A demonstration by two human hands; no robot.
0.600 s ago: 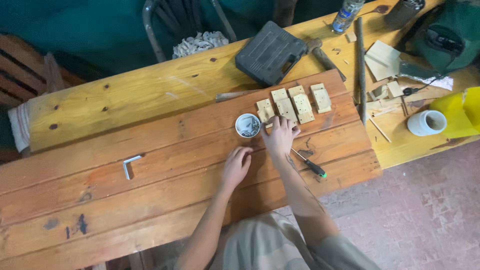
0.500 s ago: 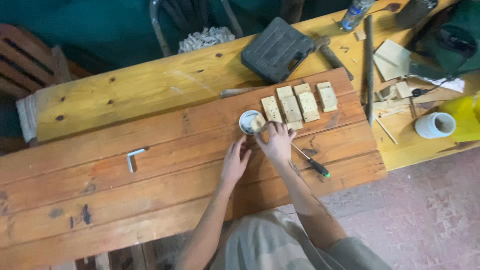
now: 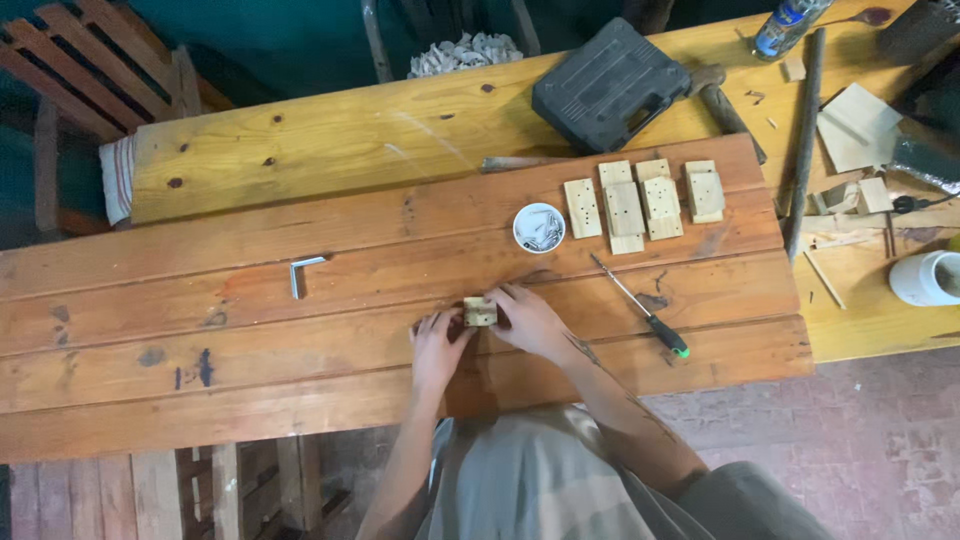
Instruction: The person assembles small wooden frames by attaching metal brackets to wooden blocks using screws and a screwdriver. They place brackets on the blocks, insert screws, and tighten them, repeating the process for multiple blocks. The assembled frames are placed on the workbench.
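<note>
So over at 9 o'clock there's a slatted wooden chair (image 3: 95,75) tucked behind the bench (image 3: 300,400), and a folded cloth (image 3: 118,178) hangs off the end of the yellow plank (image 3: 330,140). Moving right, a little metal L-bracket (image 3: 303,274) lies flat on the reddish boards, well apart from everything else.

Dead center, the small wooden block (image 3: 480,312) sits on the bench between both hands. The left hand (image 3: 437,345) is at the block's 8 o'clock, fingers curled in and touching its left side. The right hand (image 3: 528,320) is at its 3 o'clock, fingers wrapped partly closed round the right edge. So it's pinched from both sides, resting on the board, not lifted as far as I can tell.

At 12 o'clock from the block, a bit up, there's a small white dish (image 3: 539,227) with what look like screws in it, too small to be sure. Just beside that to the right is a row of pale wooden pieces with holes (image 3: 645,198), some stacked on each other. A screwdriver with a green-tipped handle (image 3: 640,320) lies slanted at the right hand's 3 o'clock, near but not touching.

Further back at 1 o'clock is a dark plastic tool case (image 3: 610,85), and far right a white cup (image 3: 925,277) near the bench edge.
</note>
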